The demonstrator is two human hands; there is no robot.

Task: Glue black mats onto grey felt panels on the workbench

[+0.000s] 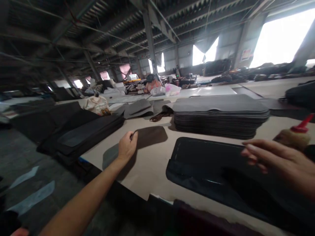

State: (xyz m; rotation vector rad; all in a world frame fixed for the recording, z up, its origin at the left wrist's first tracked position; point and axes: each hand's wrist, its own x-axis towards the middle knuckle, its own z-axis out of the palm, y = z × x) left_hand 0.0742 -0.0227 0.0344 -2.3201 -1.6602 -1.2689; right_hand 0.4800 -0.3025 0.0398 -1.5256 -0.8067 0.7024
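Note:
My left hand (pixel 127 145) is closed on a thin grey sheet piece (pixel 151 136) with rounded corners. The piece bends upward at the grip, and its ends hang over the pale table (pixel 152 164). A large black panel (pixel 209 160) with rounded corners and light marks along its edges lies flat at the centre right. Above its right part hovers my right hand (pixel 278 160), fingers loosely curled and apart, with nothing visible in them. A tall stack of grey sheet pieces (pixel 219 114) stands just behind the panel.
Dark sheets (pixel 91 131) are piled at the left. A bottle with a red nozzle (pixel 299 131) stands at the right. Scraps (pixel 139 108), a cloth bag (pixel 97 105) and plastic bags (pixel 172 89) lie farther back. Near the bags a person (pixel 151 83) is partly visible.

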